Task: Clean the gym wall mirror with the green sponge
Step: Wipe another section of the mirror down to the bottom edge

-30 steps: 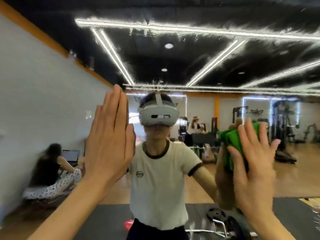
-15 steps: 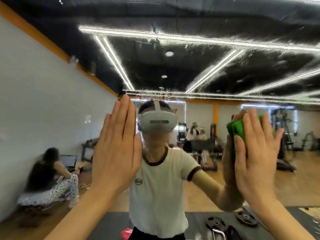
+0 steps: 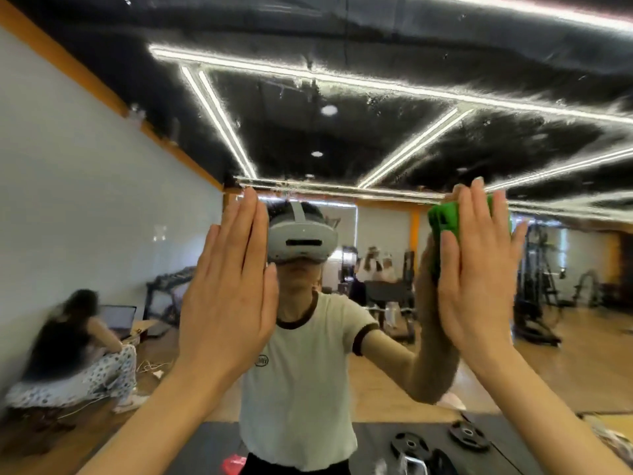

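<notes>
- The job looks like it is in the middle. The right hand (image 3: 479, 279) presses the green sponge (image 3: 445, 217) flat on the gym wall mirror (image 3: 342, 132), high up, with straight fingers.
- The sponge sits well away from the mirror's edges, right of the middle.
- The top part of the mirror has lots of little wet specks and smears. That part probably needs more wiping. I cannot tell how clean the low part is.
- The left hand (image 3: 229, 296) is flat on the glass too, fingers straight and together, holding nothing.
- The sponge looks soft and squishy, with bumpy holes. The mirror is hard, smooth and shiny.
</notes>
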{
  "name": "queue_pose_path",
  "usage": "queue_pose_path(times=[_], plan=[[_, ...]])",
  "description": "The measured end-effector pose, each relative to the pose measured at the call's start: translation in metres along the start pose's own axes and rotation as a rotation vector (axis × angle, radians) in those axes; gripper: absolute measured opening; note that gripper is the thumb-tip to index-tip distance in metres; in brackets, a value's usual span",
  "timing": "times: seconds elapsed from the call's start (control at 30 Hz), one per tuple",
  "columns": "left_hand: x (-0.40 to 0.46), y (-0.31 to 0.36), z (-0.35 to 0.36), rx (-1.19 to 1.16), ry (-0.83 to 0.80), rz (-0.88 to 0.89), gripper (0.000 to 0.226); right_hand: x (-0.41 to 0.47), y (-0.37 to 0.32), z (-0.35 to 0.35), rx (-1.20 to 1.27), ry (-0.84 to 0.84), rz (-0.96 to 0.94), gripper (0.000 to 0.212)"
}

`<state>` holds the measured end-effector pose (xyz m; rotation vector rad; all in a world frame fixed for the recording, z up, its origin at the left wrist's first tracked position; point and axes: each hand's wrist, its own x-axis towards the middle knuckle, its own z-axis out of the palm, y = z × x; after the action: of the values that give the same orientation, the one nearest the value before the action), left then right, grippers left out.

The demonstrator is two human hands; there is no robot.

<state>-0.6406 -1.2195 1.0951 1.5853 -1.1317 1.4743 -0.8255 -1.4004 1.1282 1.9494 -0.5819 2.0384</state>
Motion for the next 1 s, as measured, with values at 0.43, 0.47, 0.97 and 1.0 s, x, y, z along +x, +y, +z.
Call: queue_pose_path(times=[0.43, 0.47, 0.97, 1.0], plan=[[-0.005, -0.02, -0.02, -0.059, -0.008, 0.054, 0.061, 0.024, -0.022, 0.008, -0.016, -0.053, -0.107, 0.055], [-0.008, -0.029, -0.027, -0.046, 0.009, 0.048, 0.061, 0.024, -0.014, 0.003, -0.02, -0.036, -0.036, 0.055], [-0.014, -0.063, -0.031, 0.057, 0.041, -0.05, 0.062, -0.093, -0.058, 0.02, -0.113, -0.23, -0.837, 0.066], [-0.014, -0.064, -0.031, 0.063, 0.038, -0.047, 0.062, -0.075, -0.056, 0.021, -0.12, -0.234, -0.859, 0.063]])
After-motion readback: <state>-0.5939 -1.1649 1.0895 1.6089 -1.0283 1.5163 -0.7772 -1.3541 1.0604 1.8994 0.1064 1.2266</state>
